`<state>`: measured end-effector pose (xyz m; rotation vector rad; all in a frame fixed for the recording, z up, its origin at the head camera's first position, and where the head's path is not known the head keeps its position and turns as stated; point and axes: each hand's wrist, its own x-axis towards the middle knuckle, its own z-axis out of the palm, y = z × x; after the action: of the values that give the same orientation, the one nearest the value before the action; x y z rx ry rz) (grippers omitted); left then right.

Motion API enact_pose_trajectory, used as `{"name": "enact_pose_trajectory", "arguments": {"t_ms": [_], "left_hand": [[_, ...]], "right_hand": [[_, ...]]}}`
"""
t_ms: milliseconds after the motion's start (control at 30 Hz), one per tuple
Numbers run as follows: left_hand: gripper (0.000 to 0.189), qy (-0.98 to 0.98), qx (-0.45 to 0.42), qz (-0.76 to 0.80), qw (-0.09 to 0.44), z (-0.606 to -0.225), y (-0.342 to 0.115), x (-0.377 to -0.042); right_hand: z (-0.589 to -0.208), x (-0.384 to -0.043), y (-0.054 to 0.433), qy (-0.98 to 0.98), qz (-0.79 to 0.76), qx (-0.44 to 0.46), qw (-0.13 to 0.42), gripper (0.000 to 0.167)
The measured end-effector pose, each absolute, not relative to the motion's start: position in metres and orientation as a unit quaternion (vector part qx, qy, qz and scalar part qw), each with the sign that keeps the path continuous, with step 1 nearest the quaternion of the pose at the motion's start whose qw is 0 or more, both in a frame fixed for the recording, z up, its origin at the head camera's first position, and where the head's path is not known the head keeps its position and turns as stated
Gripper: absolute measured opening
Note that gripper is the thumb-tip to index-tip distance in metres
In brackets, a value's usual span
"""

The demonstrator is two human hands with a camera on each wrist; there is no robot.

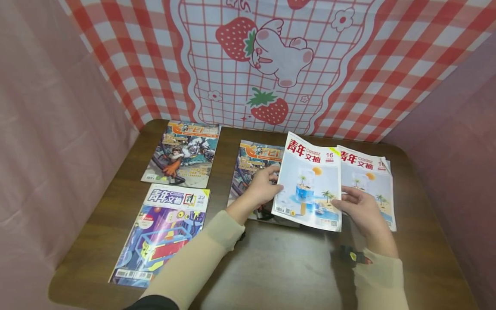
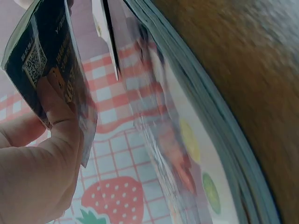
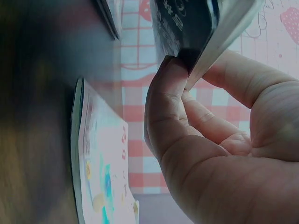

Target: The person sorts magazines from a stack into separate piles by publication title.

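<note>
Both hands hold a magazine (image 1: pixel 310 172) with a red-lettered title and a beach picture, raised above the table. My left hand (image 1: pixel 263 187) pinches its left edge. On the opposite edge, the fingers and thumb of my right hand (image 1: pixel 362 209) grip it. The dark back cover (image 2: pixel 35 58) with a QR code shows in the left wrist view. Partly hidden under the held magazine and left hand is a comic-style magazine (image 1: pixel 248 163) with an orange title. A matching beach-cover magazine (image 1: pixel 372 176) lies behind the right hand.
On the table's left side lie another orange-titled comic magazine (image 1: pixel 186 155) and, nearer, a purple-titled magazine (image 1: pixel 166 232). The brown wooden table (image 1: pixel 279 267) has rounded corners. A red-and-white strawberry cloth (image 1: pixel 271 60) hangs behind it, with pink curtains (image 1: pixel 46 129) at the sides.
</note>
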<state>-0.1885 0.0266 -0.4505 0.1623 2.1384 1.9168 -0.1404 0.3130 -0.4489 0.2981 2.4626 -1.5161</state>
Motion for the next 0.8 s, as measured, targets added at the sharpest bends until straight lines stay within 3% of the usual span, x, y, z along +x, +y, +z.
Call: {"name": "enact_pose_trajectory", "arguments": {"t_ms": [367,800], "left_hand": [[0.058,0.715,0.036,0.683,0.145,-0.454,0.044,-0.186],[0.056,0.702,0.039,0.689,0.176,-0.451,0.069,-0.189]], "right_hand": [[-0.456,-0.136,0.341,0.811,-0.566,0.087,0.122,0.077],[-0.455,-0.124,0.368,0.741,-0.640,0.130,0.154,0.084]]}}
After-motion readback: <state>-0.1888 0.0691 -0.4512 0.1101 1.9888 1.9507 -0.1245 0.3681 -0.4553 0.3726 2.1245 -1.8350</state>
